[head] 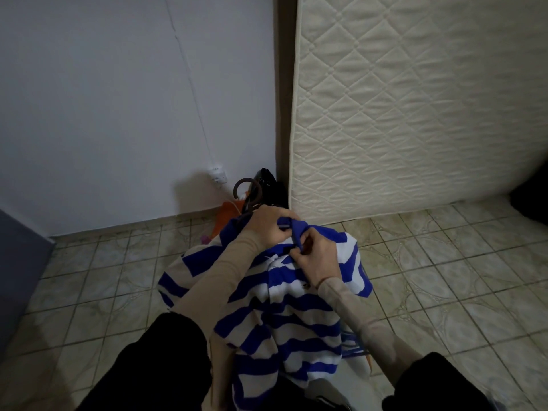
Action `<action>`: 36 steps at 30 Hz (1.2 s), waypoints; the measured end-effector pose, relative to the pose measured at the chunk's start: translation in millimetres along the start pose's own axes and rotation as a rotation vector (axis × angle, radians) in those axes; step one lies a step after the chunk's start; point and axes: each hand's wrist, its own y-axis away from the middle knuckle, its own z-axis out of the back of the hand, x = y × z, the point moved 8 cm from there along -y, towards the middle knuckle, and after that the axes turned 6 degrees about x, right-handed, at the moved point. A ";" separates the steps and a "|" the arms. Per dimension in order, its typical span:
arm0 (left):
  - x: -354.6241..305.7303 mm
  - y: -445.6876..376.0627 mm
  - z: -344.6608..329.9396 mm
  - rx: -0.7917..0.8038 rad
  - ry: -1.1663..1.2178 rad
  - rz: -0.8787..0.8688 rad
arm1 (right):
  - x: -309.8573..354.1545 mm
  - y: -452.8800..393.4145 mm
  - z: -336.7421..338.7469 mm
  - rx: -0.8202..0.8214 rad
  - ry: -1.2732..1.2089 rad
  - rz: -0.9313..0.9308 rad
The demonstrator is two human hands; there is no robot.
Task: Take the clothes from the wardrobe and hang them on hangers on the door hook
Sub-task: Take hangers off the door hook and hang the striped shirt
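Observation:
A blue-and-white striped shirt (284, 307) hangs in front of me over the tiled floor. The curved hook of a dark hanger (246, 188) sticks out above the shirt's collar; the rest of the hanger is hidden inside the cloth. My left hand (267, 225) grips the blue collar at the top, close under the hook. Just to its right, my right hand (318, 256) pinches the blue collar edge. Neither the wardrobe nor the door hook is in view.
A cream quilted mattress (415, 108) leans upright against the wall on the right. In the corner behind the shirt sit a black bag (271, 185) and something orange (229, 215). A wall socket (218, 176) is on the pale wall. Blue hangers (354, 344) show behind the shirt's lower right.

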 end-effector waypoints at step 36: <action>51.7 89.6 55.1 -0.428 0.090 0.534 | 39.9 -50.1 -17.3 0.288 0.221 0.082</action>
